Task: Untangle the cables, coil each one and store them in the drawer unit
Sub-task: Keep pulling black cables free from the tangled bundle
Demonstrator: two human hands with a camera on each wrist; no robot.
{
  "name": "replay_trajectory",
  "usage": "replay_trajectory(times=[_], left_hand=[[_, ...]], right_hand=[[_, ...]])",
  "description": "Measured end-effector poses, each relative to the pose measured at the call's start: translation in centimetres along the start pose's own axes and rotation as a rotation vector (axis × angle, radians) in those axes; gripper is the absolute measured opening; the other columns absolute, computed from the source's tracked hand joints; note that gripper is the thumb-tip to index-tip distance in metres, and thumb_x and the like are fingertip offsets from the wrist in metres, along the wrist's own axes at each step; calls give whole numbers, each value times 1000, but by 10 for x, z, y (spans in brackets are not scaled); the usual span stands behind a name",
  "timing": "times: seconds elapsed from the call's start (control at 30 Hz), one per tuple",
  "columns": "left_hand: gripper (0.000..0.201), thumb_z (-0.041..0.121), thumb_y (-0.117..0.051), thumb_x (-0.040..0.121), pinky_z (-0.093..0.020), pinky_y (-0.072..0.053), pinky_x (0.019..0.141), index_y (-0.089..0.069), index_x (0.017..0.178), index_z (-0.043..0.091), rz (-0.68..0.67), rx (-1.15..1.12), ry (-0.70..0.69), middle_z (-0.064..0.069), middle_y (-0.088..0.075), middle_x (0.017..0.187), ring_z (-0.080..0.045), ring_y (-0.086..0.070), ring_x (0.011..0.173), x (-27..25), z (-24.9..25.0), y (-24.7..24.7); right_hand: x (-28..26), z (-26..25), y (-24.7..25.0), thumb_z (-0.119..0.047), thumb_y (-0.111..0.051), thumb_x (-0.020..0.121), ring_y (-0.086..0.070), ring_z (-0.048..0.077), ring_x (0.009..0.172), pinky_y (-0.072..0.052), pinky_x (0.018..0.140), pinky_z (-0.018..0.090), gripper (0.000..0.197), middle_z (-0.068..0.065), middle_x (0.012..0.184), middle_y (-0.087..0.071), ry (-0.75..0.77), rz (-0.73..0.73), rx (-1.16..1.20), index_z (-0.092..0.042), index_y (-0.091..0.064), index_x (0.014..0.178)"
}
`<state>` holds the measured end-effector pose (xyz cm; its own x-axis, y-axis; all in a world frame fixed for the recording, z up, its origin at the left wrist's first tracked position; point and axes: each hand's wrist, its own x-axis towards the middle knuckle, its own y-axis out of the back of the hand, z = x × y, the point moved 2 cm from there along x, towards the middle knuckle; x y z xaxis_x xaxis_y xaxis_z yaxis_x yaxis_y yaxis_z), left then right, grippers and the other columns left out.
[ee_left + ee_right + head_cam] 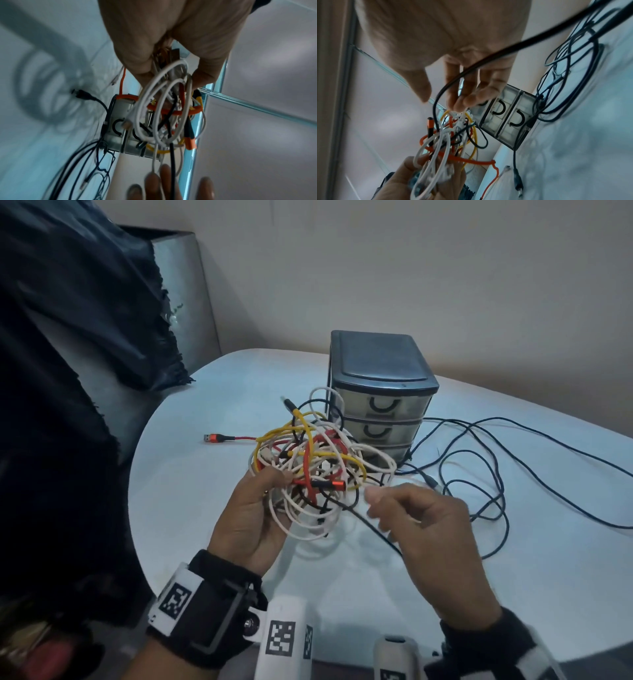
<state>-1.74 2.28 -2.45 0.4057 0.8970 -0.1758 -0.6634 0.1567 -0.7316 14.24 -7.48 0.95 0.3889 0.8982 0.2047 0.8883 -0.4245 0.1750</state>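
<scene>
My left hand [274, 491] grips a tangle of cables [308, 470] of white, yellow, red and black, and holds it up above the white table [205, 542]. In the left wrist view the white loops [163, 108] hang below the left hand's fingers [140, 65]. My right hand [375, 505] hovers just right of the tangle, thumb and fingers apart. A black cable [488, 59] runs loosely across its palm, and its fingertips [458, 104] touch the top of the tangle. The drawer unit [380, 371] stands behind, all three drawers shut.
A long black cable [496, 474] lies in loose loops on the table right of the drawer unit. The red cable's USB plug [214, 437] rests on the table to the left. Dark cloth [85, 337] hangs at the far left. The table's curved edge is close on the left.
</scene>
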Motion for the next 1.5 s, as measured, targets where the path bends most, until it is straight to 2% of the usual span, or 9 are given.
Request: replay_trajectory(times=[0.13, 0.3, 0.5, 0.73, 0.87, 1.03, 1.17, 1.37, 1.5], left_hand=[[45, -1, -54, 68, -42, -62, 76, -70, 110, 4, -85, 84, 46, -23, -71, 110, -34, -73, 90, -2, -2, -1], [54, -3, -56, 65, -46, -62, 75, -61, 118, -4, -66, 226, 70, -34, -66, 114, -41, -69, 90, -1, -5, 0], [74, 1, -68, 55, -51, -59, 83, -57, 127, -4, -125, 294, 126, -35, -64, 118, -46, -66, 98, -1, -5, 4], [51, 3, -76, 67, -43, -60, 74, -65, 116, -6, -84, 375, 169, -30, -70, 107, -39, -72, 86, 0, -12, 2], [52, 2, -75, 63, -42, -61, 72, -65, 113, -9, -22, 428, 191, -32, -70, 103, -38, -72, 80, 3, -9, 9], [51, 2, -75, 61, -41, -61, 68, -66, 111, -6, 6, 434, 186, -33, -70, 104, -37, -72, 78, 6, -5, 15], [56, 2, -74, 62, -39, -61, 63, -64, 116, -6, 20, 391, 171, -33, -69, 106, -39, -72, 79, 7, 0, 19], [56, 8, -72, 71, -50, -58, 86, -61, 126, -2, 60, 288, 125, -32, -65, 120, -46, -65, 104, 11, 0, 21], [57, 13, -69, 79, -55, -51, 99, -57, 133, 0, 122, 187, 93, -29, -62, 128, -46, -60, 117, 14, 0, 24]], right_hand=[[7, 6, 15, -25, -73, 87, -60, 3, 59, -45, 55, 10, 16, -4, 66, -70, 33, 290, -60, -20, -75, 72], [9, 20, 26, -20, -70, 89, -64, 8, 79, -50, 67, 18, 11, -8, 78, -69, 52, 536, -106, -21, -69, 78], [14, 23, 16, -19, -74, 86, -66, -2, 73, -46, 63, 6, 8, -17, 76, -74, -79, 41, -182, -25, -79, 86], [16, 27, 22, -19, -69, 90, -65, 7, 71, -46, 60, 10, 12, -14, 75, -71, -16, 175, -236, -22, -72, 79], [19, 27, 36, -12, -53, 98, -72, 13, 78, -54, 68, 31, 14, -4, 80, -75, -103, 287, -40, -13, -60, 86], [19, 22, 53, -17, -58, 98, -63, 20, 52, -55, 54, 21, 16, -4, 53, -56, -107, 384, 17, -17, -63, 83], [22, 23, 66, -23, -69, 90, -42, 9, 48, -36, 44, 15, 14, 8, 60, -56, -35, 271, -206, -25, -72, 77], [12, 28, 47, -25, -71, 89, -62, 1, 99, -49, 90, 25, 14, -15, 101, -68, 43, 285, -352, -29, -68, 102], [-5, 3, 16, -55, -70, 82, -64, 4, 74, -49, 71, 18, 31, -13, 73, -68, 124, 17, -333, -27, -65, 70]])
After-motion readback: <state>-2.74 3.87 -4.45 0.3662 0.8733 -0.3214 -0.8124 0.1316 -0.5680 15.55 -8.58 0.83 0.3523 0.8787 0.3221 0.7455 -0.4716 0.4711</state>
